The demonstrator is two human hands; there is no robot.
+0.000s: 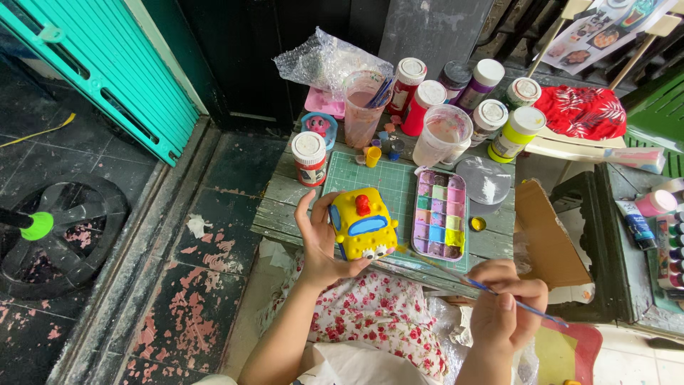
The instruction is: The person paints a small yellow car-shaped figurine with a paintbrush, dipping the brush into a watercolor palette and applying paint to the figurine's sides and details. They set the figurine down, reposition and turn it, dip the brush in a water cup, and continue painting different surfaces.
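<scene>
My left hand [318,239] holds a yellow toy car figure [363,223] with a blue window, a red knob on top and white eyes, just above the near edge of a small wooden table [279,207]. My right hand [504,303] grips a thin blue paintbrush [491,290], its tip pointing left toward the figure's lower front. A paint palette [442,212] with many pastel wells lies between the hands on a green cutting mat [399,187].
Several paint bottles [420,105] with white lids, a cup of brushes [363,107] and a water cup [443,134] crowd the table's back. A cardboard piece [545,235] stands at right, more paint tubes [652,214] beyond. Teal shutter [107,64] at left.
</scene>
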